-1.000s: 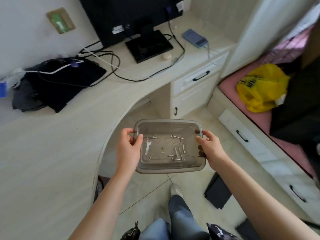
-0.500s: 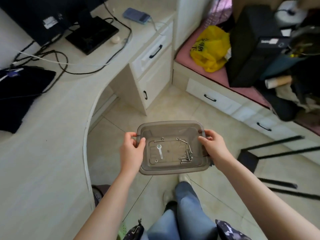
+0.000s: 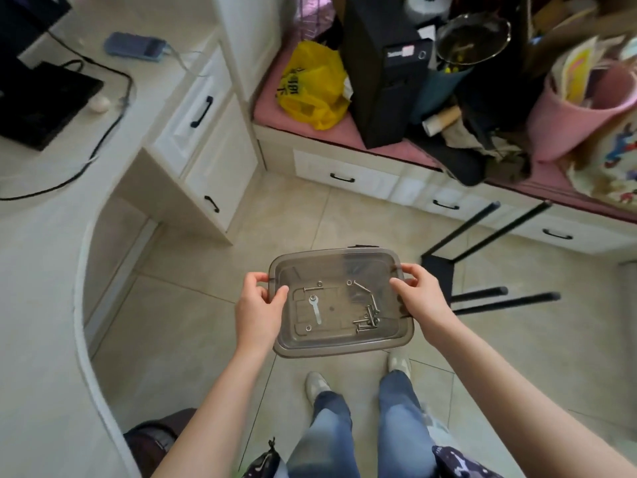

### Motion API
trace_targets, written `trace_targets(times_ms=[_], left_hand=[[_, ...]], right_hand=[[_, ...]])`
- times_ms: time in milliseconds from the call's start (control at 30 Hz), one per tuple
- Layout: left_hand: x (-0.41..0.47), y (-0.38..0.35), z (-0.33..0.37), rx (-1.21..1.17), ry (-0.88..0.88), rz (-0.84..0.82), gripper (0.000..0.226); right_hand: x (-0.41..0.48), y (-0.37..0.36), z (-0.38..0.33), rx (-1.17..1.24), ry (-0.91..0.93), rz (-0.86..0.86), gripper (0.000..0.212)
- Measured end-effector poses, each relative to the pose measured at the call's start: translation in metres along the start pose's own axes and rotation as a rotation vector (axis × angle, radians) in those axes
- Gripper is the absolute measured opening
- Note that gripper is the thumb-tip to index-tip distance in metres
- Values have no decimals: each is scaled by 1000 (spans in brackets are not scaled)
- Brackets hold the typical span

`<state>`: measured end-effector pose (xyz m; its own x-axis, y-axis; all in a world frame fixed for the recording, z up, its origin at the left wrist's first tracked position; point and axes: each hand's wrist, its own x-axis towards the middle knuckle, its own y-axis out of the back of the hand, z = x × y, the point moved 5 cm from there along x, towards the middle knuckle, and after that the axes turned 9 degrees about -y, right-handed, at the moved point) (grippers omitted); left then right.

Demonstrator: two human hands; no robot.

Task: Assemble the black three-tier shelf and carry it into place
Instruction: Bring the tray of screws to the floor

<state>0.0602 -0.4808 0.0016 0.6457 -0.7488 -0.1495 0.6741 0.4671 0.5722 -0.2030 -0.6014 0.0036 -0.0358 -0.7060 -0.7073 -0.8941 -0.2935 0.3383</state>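
I carry a smoky translucent plastic tray [image 3: 339,346] in front of me over the floor. My left hand [image 3: 258,313] grips its left rim and my right hand [image 3: 418,298] grips its right rim. Inside lie a small flat wrench [image 3: 315,308], several screws [image 3: 367,320] bunched at the right, and a few washers. A black shelf frame [image 3: 482,267] with four thin legs lies on its side on the tiles to the right of the tray.
A curved white desk [image 3: 41,305] runs along the left, with drawers [image 3: 203,132]. A low bench with a pink cushion [image 3: 310,124] holds a yellow bag [image 3: 315,86], a black computer tower [image 3: 382,67] and a pink bin [image 3: 579,112]. My feet stand on beige tiles.
My view has swung right, from the desk and monitor toward the bench and floor. The shelf frame has come into view. The screws have slid to the tray's right side; both hands keep their grip.
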Motion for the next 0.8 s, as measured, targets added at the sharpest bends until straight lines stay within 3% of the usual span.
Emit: trace_targets(times_ms=[367,800], left_hand=[[-24,-132,72,74,-60,-105,24],[-70,-286,120,236,79,-228,23]], right_hand=[[48,139,38,3,12,95,26],[102,294,25,-122,180,147,24]])
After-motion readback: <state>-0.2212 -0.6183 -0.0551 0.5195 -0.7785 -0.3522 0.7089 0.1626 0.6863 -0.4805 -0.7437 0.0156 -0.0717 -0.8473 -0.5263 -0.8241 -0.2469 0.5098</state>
